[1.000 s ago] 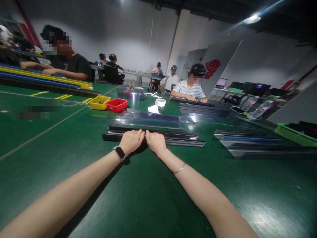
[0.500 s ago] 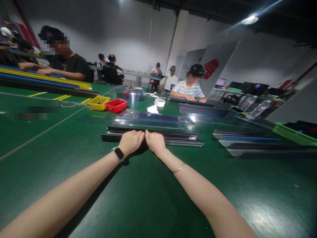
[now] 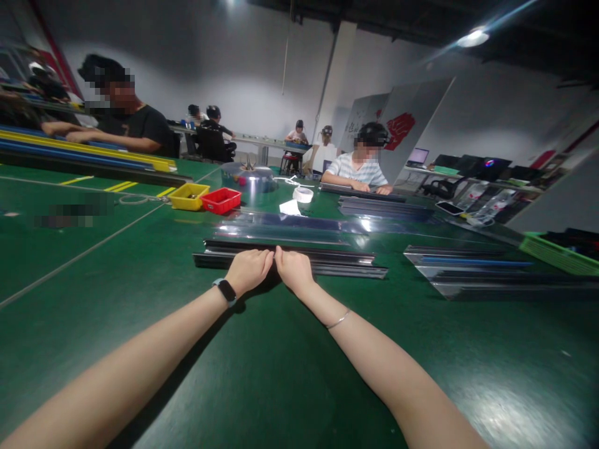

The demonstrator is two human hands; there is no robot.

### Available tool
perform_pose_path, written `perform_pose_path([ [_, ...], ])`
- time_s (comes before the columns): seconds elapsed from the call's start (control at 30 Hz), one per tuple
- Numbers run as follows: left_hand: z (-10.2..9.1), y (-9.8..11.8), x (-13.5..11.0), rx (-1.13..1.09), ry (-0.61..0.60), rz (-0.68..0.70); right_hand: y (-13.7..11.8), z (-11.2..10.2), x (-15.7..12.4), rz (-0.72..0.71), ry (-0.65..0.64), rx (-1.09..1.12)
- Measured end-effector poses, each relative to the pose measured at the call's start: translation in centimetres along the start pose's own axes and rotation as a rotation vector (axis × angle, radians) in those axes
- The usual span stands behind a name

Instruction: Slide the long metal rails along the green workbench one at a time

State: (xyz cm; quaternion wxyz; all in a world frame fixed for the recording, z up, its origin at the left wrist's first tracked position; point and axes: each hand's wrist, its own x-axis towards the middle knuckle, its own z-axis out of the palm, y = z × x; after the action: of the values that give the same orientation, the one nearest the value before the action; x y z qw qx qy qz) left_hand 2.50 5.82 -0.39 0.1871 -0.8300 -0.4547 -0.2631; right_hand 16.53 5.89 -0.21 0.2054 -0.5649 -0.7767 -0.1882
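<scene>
A long dark grey strip point(image 3: 346, 269) lies crosswise on the green table point(image 3: 281, 374), with similar strips stacked just behind it. My left hand point(image 3: 248, 269), a black band on its wrist, and my right hand point(image 3: 292, 269) rest side by side on the middle of the near strip. Both hands have their fingers curled over the strip's edge and touch each other at the fingertips. A thin bracelet sits on my right wrist.
A second pile of grey strips point(image 3: 468, 271) lies to the right, a green tray point(image 3: 556, 252) beyond it. A yellow bin point(image 3: 188, 194) and a red bin point(image 3: 221, 199) stand at the back left. Other people sit at the far edges of the tables.
</scene>
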Motion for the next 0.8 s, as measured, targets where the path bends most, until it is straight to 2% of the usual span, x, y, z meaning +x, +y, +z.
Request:
perform_pose_path([
  [0.3,-0.14,0.14,0.05,-0.011,0.010,0.006,-0.18,0.01,0.03,0.026,-0.012,-0.022],
  [0.6,0.17,0.04,0.08,-0.041,0.001,0.013,-0.26,-0.04,-0.08,0.074,0.051,0.064],
  [0.8,-0.11,0.25,0.15,-0.030,0.016,0.040,-0.43,0.21,0.09,0.020,-0.002,0.011],
])
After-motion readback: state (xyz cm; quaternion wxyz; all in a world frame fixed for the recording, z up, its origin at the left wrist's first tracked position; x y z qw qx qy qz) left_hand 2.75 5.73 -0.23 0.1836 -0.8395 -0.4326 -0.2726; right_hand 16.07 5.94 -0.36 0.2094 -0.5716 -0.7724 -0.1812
